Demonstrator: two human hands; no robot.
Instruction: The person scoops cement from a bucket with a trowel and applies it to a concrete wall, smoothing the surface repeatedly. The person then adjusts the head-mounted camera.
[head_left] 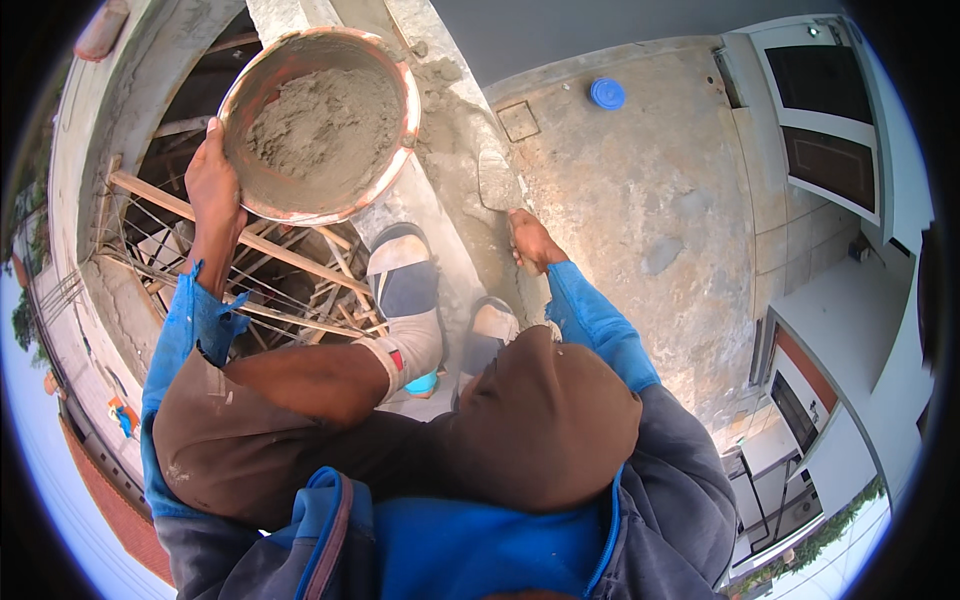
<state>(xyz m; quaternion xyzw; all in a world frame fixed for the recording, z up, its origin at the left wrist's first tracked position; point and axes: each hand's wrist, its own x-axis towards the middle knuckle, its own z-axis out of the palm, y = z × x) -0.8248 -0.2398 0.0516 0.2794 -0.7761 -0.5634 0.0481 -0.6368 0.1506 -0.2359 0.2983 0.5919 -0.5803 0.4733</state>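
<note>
My left hand point(214, 182) grips the rim of a round, mortar-smeared basin point(408, 95) at the upper left. Grey wet mortar point(325, 125) is heaped inside it. Closed round a handle, my right hand point(535, 240) holds a trowel point(494, 180) whose flat blade points away from me. The blade lies over the edge of a mortar-covered strip point(450, 140) on the wall top; whether it touches cannot be made out. Most of the handle is hidden by my fingers.
My feet in socks and sandals point(408, 285) rest on the narrow concrete ledge point(440, 240). Left of it, an opening shows wooden battens point(290, 260) and scrap timber below. To the right, a concrete floor point(640, 190) lies lower, with a blue bucket point(607, 94) on it.
</note>
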